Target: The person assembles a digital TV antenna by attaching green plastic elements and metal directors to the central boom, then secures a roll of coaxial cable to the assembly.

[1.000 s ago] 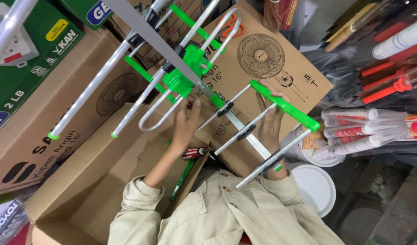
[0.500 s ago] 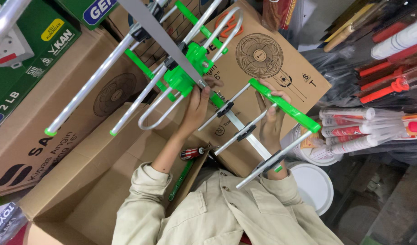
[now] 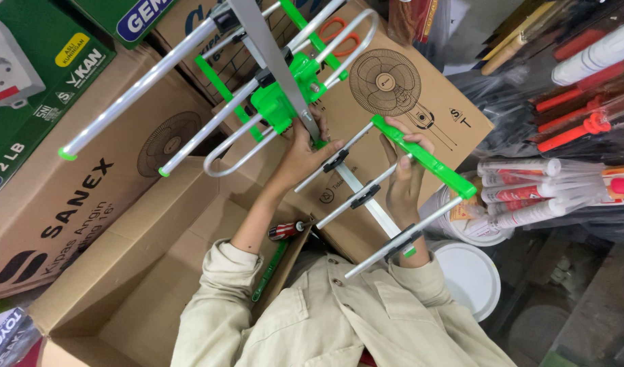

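- Two bare hands work on a TV aerial (image 3: pixel 285 102) of aluminium rods and green plastic fittings, held up over cardboard cartons.
- Left hand (image 3: pixel 300 155) is closed around the aerial's central boom, just below the green bracket (image 3: pixel 274 109) where the looped rod is fixed.
- Right hand (image 3: pixel 404 180) is wrapped on the green plastic bar (image 3: pixel 424 155) that joins the tips of the short rods; fingers curl over its upper end.
- Judgement: the aerial is long and top-heavy, so the grip at the boom should stay firm while the green bar is aligned squarely with each rod tip; forcing it at an angle could bend the thin rods.
- Beneath the aerial lies a fan carton (image 3: pixel 400 102), and a second fan carton (image 3: pixel 88 197) stands to the left.
- An open empty carton (image 3: pixel 142 272) sits below the left forearm; a screwdriver (image 3: pixel 285 231) with a green shaft rests on its flap edge.
- Orange-handled scissors (image 3: pixel 339 37) lie on the carton behind the rods.
- Sealant tubes (image 3: pixel 529 190) and a white tub (image 3: pixel 472 272) crowd the right side, close to the rod tips; these could snag the aerial if it swings.
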